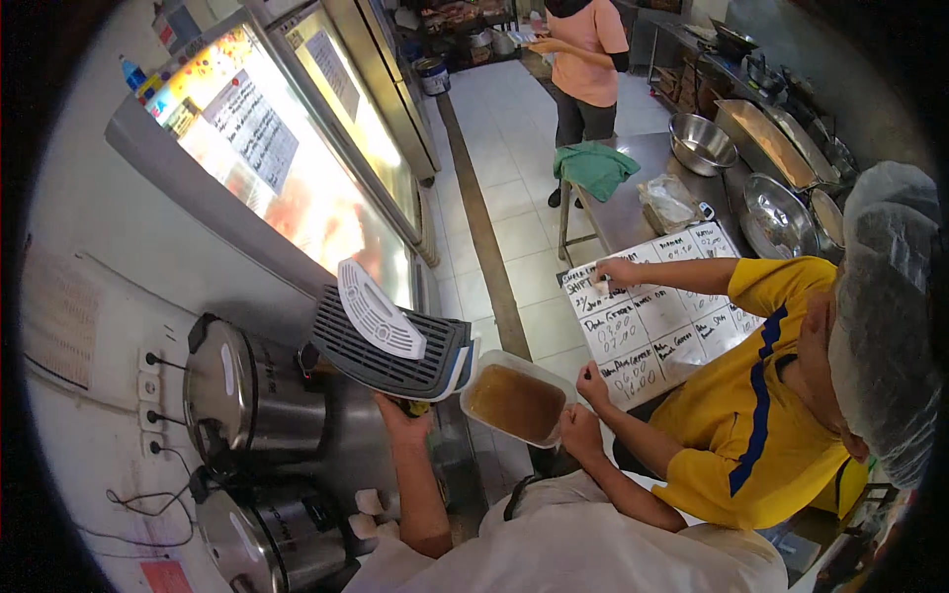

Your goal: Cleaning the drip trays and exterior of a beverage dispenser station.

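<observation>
My right hand (581, 432) is closed on the near right edge of a clear plastic tub (481, 430) that holds brown liquid (516, 399). Just left of the tub is a dark grey slotted tray-like piece (390, 341), with a white curved slotted piece (374, 311) on top. My left hand (403, 419) reaches up to its lower edge, beside something small and yellow-green. My left fingers are hidden there, so their grip does not show. Close beyond the tub, a co-worker's fist (593, 383) hangs near its right rim.
Two large steel cookers (252, 390) stand at the left by wall plugs. Lit glass-door fridges (297, 168) line the far left. The co-worker in a yellow shirt (746, 385) leans over a white handwritten board (643, 326). Steel bowls (703, 144) and a green cloth (596, 170) lie on a metal table.
</observation>
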Available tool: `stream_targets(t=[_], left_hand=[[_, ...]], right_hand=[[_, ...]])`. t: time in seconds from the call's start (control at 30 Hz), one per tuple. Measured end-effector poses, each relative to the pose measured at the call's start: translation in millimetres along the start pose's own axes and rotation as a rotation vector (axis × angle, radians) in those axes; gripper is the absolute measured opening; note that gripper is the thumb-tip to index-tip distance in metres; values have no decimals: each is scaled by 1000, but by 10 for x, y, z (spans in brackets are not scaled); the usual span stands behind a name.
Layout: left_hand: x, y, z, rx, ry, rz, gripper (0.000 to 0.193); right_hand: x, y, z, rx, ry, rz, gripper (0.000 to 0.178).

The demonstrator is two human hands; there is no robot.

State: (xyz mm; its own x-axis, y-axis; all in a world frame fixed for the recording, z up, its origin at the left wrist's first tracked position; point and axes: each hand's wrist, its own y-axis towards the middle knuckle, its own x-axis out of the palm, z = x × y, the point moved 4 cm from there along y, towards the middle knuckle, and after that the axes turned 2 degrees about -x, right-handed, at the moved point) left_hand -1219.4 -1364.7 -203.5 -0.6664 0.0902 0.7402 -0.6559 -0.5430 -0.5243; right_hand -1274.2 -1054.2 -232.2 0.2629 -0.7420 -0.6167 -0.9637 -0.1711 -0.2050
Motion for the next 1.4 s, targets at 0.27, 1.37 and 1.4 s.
stream_targets(t=[0.27,1.37,1.4], left_hand=[[352,744,-77,-97,31,-91,51],[3049,4789,48,-366,200,-266,39],[3261,4867,58,-336,204,-223,37]], right_hand=[[-71,746,-18,-147,-158,142,21],[-381,4975,-1378,68,23,333,28],[-339,5145,-1309,68,27,347,28]])
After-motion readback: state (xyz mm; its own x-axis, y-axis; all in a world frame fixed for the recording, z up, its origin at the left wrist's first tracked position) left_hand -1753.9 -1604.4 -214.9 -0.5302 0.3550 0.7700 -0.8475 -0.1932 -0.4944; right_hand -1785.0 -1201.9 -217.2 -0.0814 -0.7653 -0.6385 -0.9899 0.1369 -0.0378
